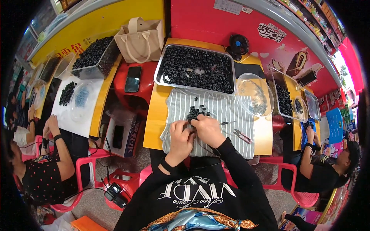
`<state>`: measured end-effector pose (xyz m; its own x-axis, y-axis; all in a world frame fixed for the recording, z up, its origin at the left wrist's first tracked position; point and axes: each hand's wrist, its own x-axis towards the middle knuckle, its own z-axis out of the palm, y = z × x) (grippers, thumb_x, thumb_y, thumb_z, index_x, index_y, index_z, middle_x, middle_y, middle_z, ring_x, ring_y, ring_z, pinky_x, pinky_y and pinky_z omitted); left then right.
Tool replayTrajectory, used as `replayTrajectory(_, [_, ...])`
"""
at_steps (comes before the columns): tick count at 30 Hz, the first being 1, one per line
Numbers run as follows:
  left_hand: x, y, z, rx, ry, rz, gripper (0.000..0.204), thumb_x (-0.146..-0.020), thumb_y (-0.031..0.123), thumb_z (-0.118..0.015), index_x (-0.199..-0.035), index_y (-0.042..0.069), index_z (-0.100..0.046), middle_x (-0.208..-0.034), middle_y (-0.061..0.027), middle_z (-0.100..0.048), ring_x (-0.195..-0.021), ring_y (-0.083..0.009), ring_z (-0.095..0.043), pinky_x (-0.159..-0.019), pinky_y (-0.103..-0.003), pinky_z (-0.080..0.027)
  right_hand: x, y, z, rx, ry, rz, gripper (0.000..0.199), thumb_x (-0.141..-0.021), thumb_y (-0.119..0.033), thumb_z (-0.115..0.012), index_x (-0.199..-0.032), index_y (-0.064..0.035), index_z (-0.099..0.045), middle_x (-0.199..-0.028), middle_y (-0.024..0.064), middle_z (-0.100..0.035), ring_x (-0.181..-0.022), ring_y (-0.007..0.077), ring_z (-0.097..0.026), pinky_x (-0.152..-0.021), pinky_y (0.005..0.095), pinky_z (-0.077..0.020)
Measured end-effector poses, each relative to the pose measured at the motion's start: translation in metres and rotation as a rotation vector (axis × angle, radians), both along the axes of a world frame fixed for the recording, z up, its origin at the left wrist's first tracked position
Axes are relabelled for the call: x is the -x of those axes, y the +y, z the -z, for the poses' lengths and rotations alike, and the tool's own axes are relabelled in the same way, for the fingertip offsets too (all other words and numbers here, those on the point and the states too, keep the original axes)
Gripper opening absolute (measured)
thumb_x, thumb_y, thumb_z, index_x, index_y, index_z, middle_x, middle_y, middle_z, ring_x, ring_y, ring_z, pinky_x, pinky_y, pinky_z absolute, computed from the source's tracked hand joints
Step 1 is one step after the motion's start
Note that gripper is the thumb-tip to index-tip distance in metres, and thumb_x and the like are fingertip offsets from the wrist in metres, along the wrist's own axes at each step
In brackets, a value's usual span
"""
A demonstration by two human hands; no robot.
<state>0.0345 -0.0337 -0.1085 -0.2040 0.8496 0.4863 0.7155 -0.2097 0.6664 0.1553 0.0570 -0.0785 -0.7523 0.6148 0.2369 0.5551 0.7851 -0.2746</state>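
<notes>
My left hand [180, 140] and my right hand [208, 129] are close together over a grey-and-white striped cloth [235, 109]. The fingers of both are pinched, and what they hold is too small and hidden to name. Just beyond the fingertips lies a small pile of black ring-shaped parts [194, 111]. To the right of my right hand, a thin dark pointed tool [226, 123] rests on the cloth. Farther right are thread snips [243, 136] with reddish handles.
Behind the cloth stands a clear tray [234, 77] full of black rings. A round clear tub [270, 96] holding small fine pieces is at right. A black fan [237, 46], a beige bag [140, 40] and a phone [133, 79] are around. People work at tables on both sides.
</notes>
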Motion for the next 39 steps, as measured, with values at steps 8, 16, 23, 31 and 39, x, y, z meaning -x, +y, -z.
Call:
replayTrajectory(8, [0.002,0.0,0.001,-0.044,-0.05,-0.017,0.018,-0.067,-0.001,-0.069,-0.084,0.0,-0.062,-0.108,-0.0161,-0.056,-0.103,-0.0354,-0.048,-0.089,-0.044,-0.038,-0.022,-0.015,-0.007,0.085,0.004,0.05,0.007,-0.076,-0.008,-0.062,-0.082,-0.0063,-0.06,-0.074,0.0126,-0.056,-0.067,0.0346,-0.06,-0.057,0.0452,-0.0471])
replayTrajectory(16, [0.004,0.0,0.005,-0.055,-0.073,-0.008,0.014,-0.071,-0.002,-0.065,-0.085,-0.001,-0.062,-0.106,-0.0147,-0.057,-0.103,-0.0352,-0.049,-0.09,-0.043,-0.039,-0.036,0.001,-0.015,0.13,0.23,0.183,0.011,-0.078,-0.005,-0.06,-0.088,-0.0067,-0.063,-0.078,0.0146,-0.059,-0.07,0.0375,-0.061,-0.059,0.0468,-0.0469])
replayTrajectory(23, [0.002,0.001,0.005,-0.087,-0.08,-0.018,0.013,-0.072,-0.002,-0.065,-0.084,-0.002,-0.062,-0.103,-0.0149,-0.057,-0.101,-0.0348,-0.05,-0.088,-0.042,-0.041,-0.014,0.0,-0.011,0.097,0.142,0.103,0.008,-0.077,-0.006,-0.06,-0.084,-0.0071,-0.063,-0.076,0.013,-0.06,-0.069,0.035,-0.062,-0.058,0.0456,-0.0471])
replayTrajectory(31, [0.004,-0.003,0.005,-0.138,-0.094,-0.014,0.021,-0.072,-0.003,-0.066,-0.092,-0.002,-0.063,-0.103,-0.0147,-0.059,-0.097,-0.0339,-0.052,-0.085,-0.04,-0.043,-0.008,-0.007,-0.003,0.114,0.111,0.085,0.009,-0.079,-0.009,-0.06,-0.087,-0.0044,-0.059,-0.08,0.017,-0.064,-0.068,0.0346,-0.065,-0.056,0.0443,-0.0486])
replayTrajectory(39, [0.0,-0.016,-0.01,-0.079,-0.404,0.343,0.032,-0.079,0.003,-0.07,-0.111,0.001,-0.064,-0.104,-0.0112,-0.06,-0.09,-0.0218,-0.059,-0.075,-0.029,-0.048,-0.048,-0.042,-0.019,1.319,0.694,0.112,0.013,-0.093,-0.013,-0.059,-0.096,0.0,-0.061,-0.074,-0.0013,-0.058,-0.064,0.0047,-0.051,-0.054,0.0196,-0.0399])
